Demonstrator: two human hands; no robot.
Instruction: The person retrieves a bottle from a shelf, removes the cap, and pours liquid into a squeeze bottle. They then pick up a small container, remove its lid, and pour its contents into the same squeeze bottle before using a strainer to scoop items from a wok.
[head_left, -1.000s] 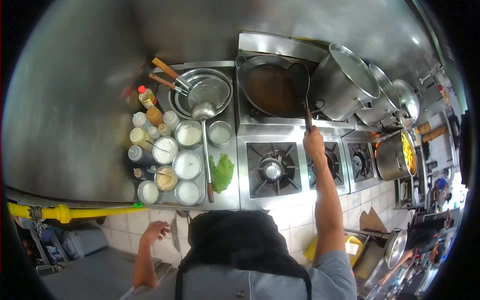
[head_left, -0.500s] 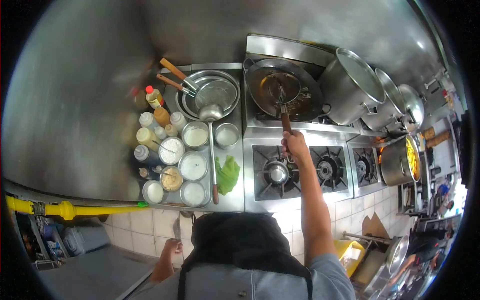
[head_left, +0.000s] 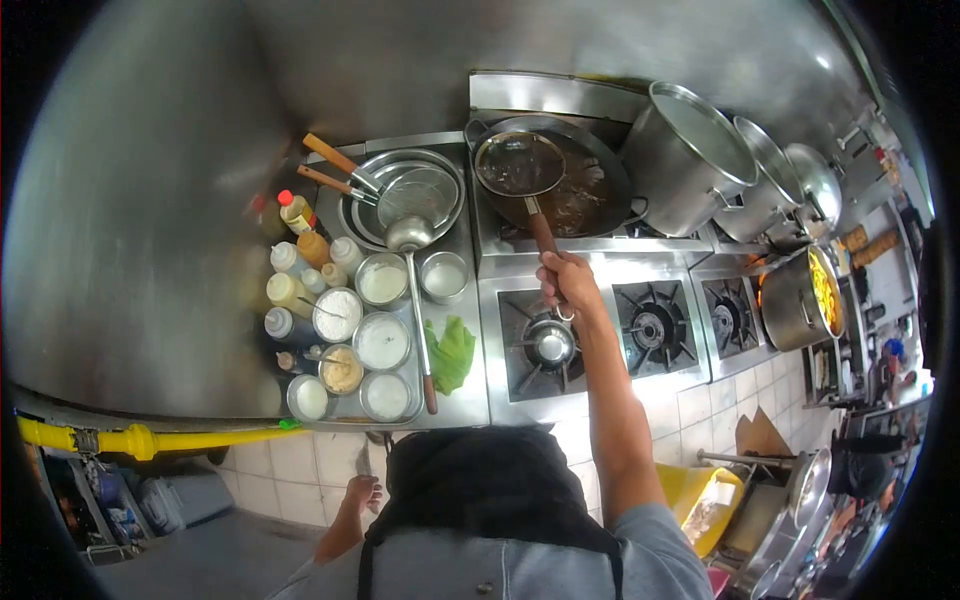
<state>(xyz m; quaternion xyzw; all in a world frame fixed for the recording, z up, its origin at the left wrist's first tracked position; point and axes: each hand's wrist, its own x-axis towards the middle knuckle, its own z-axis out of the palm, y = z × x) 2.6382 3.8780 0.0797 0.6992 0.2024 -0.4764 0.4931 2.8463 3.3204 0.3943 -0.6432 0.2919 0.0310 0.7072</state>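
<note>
My right hand is closed around the wooden handle of a round mesh strainer. The strainer's bowl is over the left side of a wide dark wok, above brown liquid with light bits in it. Low at the left, beside my black apron, my left hand hangs with loosely curled, parted fingers and nothing visible in it. A narrow grey strip shows just beyond its fingers, against the tiled floor.
Left of the wok, a steel ladle lies across bowls and strainers. Squeeze bottles, tubs of white powder and a green leaf are nearby. Tall pots stand right; burners lie in front. A person is far right.
The strainer has come up from the liquid and moved left and toward the wok's rim, my right hand moving with it. My left hand has shifted slightly right, its fingers loosening.
</note>
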